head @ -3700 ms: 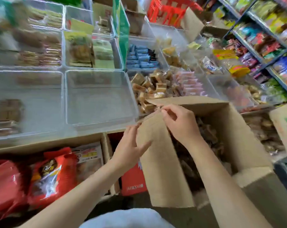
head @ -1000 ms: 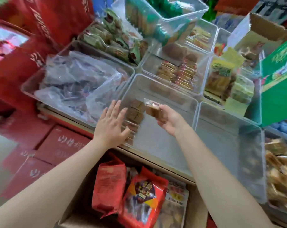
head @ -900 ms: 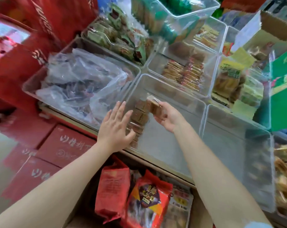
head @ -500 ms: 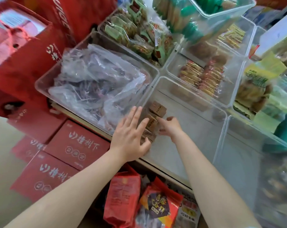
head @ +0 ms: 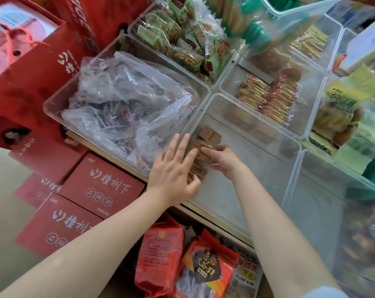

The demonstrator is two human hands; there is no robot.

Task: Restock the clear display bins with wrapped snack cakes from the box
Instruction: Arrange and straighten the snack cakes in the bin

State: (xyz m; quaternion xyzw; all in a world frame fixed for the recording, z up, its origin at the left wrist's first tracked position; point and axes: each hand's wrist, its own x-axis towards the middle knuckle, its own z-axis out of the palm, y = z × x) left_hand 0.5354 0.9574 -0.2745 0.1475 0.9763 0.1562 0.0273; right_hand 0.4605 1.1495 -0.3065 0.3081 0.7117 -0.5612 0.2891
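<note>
The fingers (head: 180,147) of the left hand (head: 173,171) are straight and spread, laid flat against the left wall of a clear bin (head: 236,175), with the thumb curled in toward the near end of a row of brown wrapped cakes (head: 203,151). The left forearm reaches in from the near left, palm down. The right hand (head: 224,161) is inside the bin, just right of the row, its fingers curled toward the cakes and touching one in the middle of the row; whether they pinch it or only press it cannot be told, since the hand covers the contact. The right forearm comes from the near right, and a bit of pale sleeve (head: 324,292) shows at the bottom edge.

The cakes stand in a single line along the bin's left wall, from the near end to about halfway back. The left hand hides the nearest ones, and the wall blurs the rest, so their count is unclear. The rest of the bin floor is bare.

Left of it a bin holds crumpled clear bags (head: 122,100) whose dark contents are hard to make out. The bin (head: 324,211) to the right is blurred and cut off by the frame. Red boxes (head: 100,186) lie at the near left, below the table edge.
</note>
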